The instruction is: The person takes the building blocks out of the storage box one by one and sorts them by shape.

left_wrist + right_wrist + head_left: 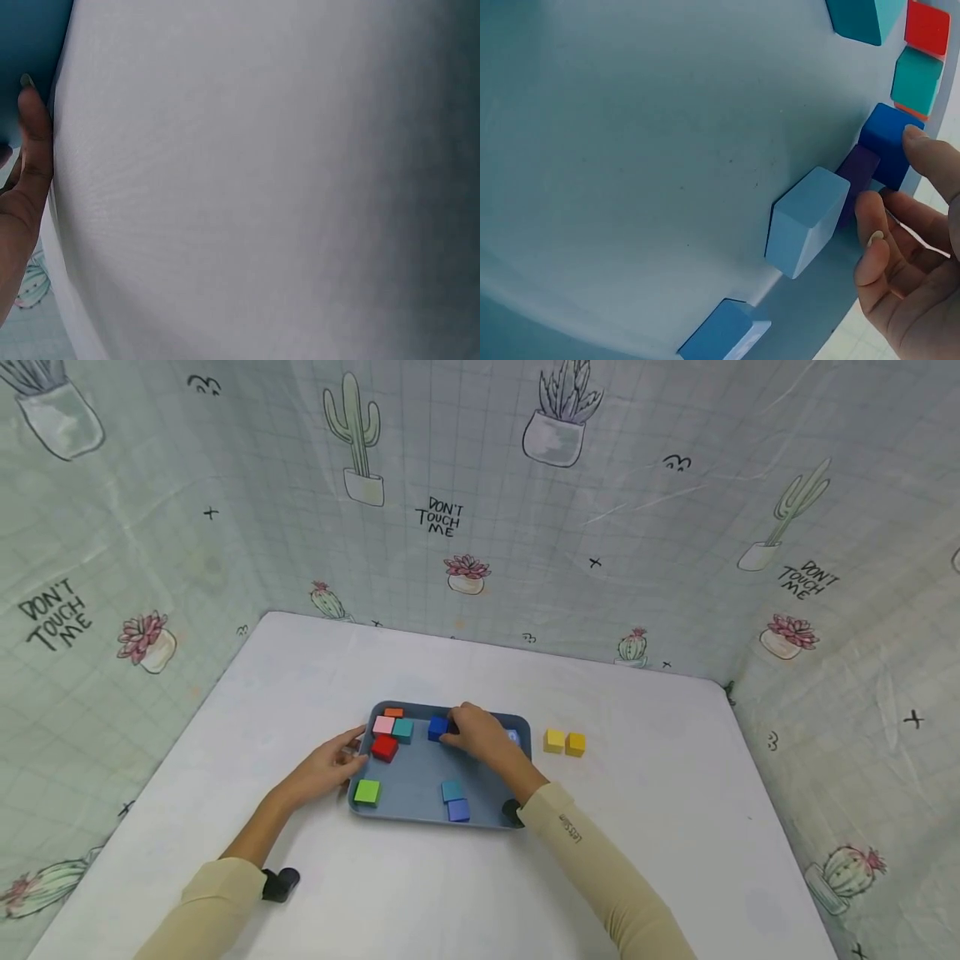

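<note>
On the far side of the grey-blue tray (412, 777): my right hand (480, 732) pinches the dark blue cube (437, 729) between thumb and fingers, some fingertips hidden; whether the cube touches the tray floor, I cannot tell.
Next to my pinch: a purple block (857, 180), just beside the dark blue cube.
Left rim: my left hand (330, 768) touches it, thumb and fingers spread apart.
Far left corner: pink block (384, 725), orange block (393, 712), teal block (403, 731) and red block (385, 747), clustered.
Near left corner: a lime-green block (367, 792).
Near edge: a light blue block (452, 790) close against a medium blue block (458, 811).
Right of the tray: two yellow blocks (554, 741) on the white table (645, 793), near each other.
</note>
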{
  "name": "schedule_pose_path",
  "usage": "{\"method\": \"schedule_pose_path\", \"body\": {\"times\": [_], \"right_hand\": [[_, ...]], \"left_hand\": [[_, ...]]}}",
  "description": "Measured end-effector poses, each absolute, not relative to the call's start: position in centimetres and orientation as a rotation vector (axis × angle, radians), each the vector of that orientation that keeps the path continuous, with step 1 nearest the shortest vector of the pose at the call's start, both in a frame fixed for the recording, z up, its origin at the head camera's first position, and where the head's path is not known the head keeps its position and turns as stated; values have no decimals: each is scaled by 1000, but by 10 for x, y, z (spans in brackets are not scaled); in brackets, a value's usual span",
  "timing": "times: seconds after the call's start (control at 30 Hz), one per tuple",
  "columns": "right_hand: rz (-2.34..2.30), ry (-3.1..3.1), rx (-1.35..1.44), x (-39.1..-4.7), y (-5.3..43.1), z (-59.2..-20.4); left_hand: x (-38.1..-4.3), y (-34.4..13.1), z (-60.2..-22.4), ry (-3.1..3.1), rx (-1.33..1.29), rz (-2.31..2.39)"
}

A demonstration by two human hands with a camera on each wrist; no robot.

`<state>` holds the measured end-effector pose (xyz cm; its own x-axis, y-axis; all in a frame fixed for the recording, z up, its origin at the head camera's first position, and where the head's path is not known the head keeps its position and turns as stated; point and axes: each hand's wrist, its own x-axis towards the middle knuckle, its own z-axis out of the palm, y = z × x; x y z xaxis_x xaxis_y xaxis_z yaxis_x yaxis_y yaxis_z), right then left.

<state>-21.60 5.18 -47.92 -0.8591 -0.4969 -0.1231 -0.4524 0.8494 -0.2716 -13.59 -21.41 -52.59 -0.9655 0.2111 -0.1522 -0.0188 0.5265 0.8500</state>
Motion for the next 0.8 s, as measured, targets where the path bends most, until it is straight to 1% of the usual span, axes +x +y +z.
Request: {"method": "schedule_pose_path", "body": {"times": [0.43, 0.8], "right_hand": [[-385, 2857, -795, -213, 55, -481], [-417, 2865, -802, -209, 57, -471]], "left_hand": [[-136, -215, -528, 2526, 162, 1420], [-134, -215, -528, 2582, 205, 1362]]}}
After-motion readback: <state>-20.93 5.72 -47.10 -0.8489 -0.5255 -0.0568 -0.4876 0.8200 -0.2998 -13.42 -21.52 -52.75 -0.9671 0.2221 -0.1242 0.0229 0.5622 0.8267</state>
